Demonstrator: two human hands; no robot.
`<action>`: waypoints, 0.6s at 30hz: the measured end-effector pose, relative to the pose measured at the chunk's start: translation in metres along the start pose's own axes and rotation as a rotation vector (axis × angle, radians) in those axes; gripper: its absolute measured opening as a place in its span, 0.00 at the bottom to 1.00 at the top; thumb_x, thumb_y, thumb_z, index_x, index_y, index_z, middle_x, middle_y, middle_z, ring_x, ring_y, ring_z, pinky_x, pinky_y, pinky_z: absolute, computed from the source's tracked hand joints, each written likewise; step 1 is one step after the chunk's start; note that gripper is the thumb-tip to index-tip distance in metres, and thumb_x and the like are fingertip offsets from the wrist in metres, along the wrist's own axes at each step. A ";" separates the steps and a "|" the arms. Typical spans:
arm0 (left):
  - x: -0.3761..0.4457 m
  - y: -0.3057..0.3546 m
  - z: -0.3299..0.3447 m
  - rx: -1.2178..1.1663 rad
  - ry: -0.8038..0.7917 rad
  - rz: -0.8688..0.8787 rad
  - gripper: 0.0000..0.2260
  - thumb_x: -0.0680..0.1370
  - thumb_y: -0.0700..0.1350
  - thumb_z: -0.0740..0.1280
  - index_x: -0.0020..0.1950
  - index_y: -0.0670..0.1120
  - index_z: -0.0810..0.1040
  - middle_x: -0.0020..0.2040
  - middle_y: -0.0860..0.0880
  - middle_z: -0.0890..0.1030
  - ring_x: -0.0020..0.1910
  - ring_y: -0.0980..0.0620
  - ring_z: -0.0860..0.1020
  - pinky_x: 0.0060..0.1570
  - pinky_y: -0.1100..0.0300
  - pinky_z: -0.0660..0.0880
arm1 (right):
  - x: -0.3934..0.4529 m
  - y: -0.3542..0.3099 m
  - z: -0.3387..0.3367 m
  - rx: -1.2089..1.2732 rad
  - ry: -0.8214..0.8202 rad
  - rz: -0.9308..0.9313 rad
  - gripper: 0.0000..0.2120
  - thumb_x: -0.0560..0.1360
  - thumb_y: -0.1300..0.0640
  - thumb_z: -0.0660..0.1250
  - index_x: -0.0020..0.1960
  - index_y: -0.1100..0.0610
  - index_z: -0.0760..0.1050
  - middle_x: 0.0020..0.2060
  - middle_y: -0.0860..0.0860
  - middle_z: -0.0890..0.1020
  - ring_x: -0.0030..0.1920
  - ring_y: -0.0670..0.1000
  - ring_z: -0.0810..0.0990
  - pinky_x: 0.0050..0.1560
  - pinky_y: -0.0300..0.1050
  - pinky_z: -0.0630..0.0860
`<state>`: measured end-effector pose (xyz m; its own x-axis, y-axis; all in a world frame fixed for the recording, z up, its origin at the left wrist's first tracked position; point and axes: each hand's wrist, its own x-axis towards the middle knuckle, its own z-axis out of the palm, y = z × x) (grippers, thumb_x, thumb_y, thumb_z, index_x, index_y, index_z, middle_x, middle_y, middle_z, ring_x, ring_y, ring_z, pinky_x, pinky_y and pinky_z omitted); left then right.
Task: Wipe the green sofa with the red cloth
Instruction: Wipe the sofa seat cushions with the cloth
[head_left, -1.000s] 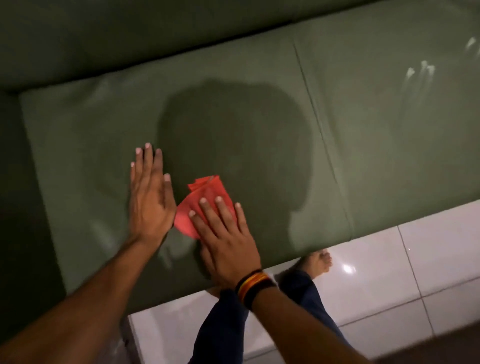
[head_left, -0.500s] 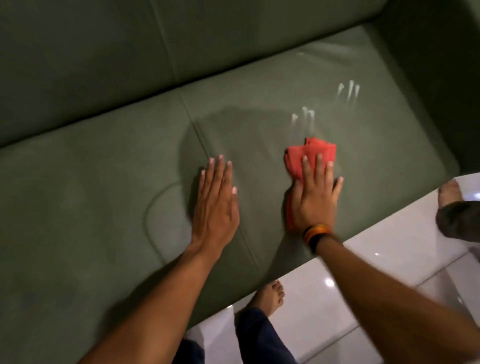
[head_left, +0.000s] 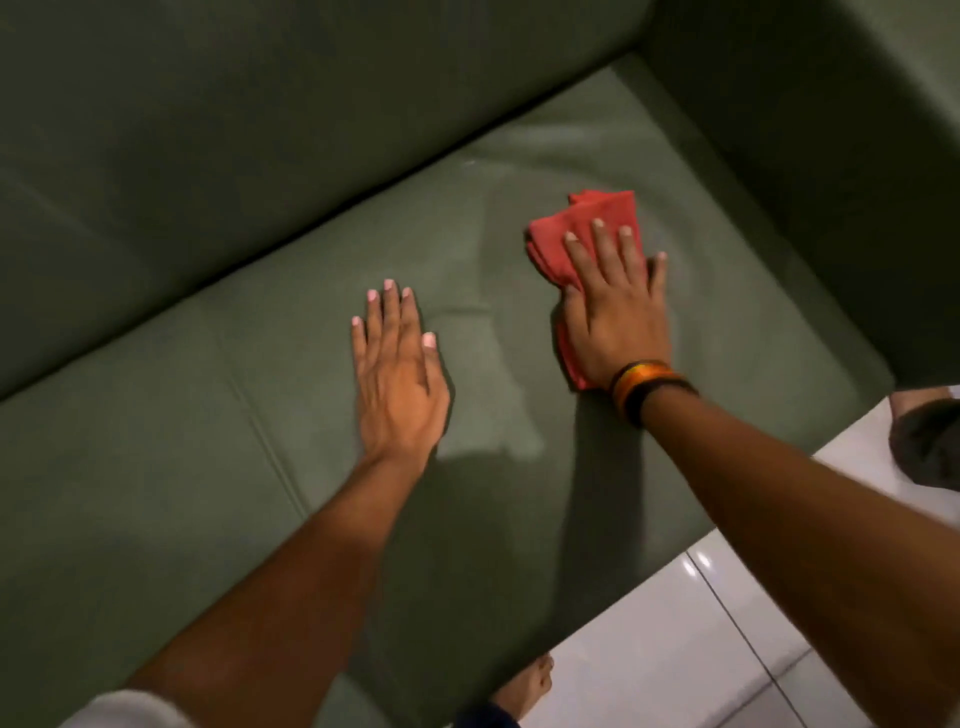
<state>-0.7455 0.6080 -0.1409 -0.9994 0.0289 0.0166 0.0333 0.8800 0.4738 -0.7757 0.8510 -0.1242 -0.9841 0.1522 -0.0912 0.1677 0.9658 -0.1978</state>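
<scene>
The green sofa (head_left: 218, 426) fills most of the view, with its right seat cushion under both hands. A folded red cloth (head_left: 582, 228) lies on that cushion near the right armrest. My right hand (head_left: 615, 312), with a striped wristband, presses flat on the cloth and covers its lower part. My left hand (head_left: 397, 374) rests flat on the cushion to the left of the cloth, fingers together, holding nothing.
The sofa's backrest (head_left: 260, 130) runs along the top and the right armrest (head_left: 831, 182) stands at the upper right. White tiled floor (head_left: 701, 639) lies below the seat edge. My bare foot (head_left: 530, 686) and another person's foot (head_left: 924, 441) are on it.
My right hand has slid the red cloth rightward from the left cushion across the seam onto the right cushion, towards the armrest. My left hand followed to the right, staying flat on the seat.
</scene>
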 end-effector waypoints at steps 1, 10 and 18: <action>0.003 0.003 0.006 0.037 0.040 -0.013 0.26 0.86 0.47 0.51 0.84 0.40 0.60 0.86 0.43 0.59 0.87 0.44 0.55 0.86 0.46 0.48 | -0.013 0.002 0.000 0.003 0.023 0.060 0.29 0.80 0.47 0.54 0.81 0.45 0.58 0.83 0.50 0.58 0.83 0.57 0.54 0.80 0.69 0.52; 0.006 -0.001 0.025 0.192 0.114 -0.021 0.26 0.85 0.44 0.53 0.84 0.40 0.62 0.85 0.43 0.61 0.86 0.44 0.58 0.85 0.44 0.54 | 0.038 -0.050 0.015 0.002 -0.063 -0.418 0.29 0.79 0.46 0.55 0.80 0.44 0.61 0.82 0.48 0.61 0.83 0.55 0.56 0.80 0.67 0.52; 0.007 0.002 0.025 0.196 0.078 -0.055 0.28 0.83 0.43 0.53 0.84 0.40 0.62 0.86 0.43 0.61 0.85 0.43 0.58 0.85 0.43 0.53 | 0.030 0.036 -0.012 0.042 0.073 0.367 0.29 0.81 0.48 0.55 0.81 0.46 0.56 0.83 0.50 0.56 0.84 0.58 0.52 0.81 0.67 0.50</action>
<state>-0.7527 0.6216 -0.1621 -0.9964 -0.0517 0.0677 -0.0294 0.9547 0.2960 -0.7998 0.8929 -0.1224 -0.8596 0.5022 -0.0944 0.5105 0.8351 -0.2052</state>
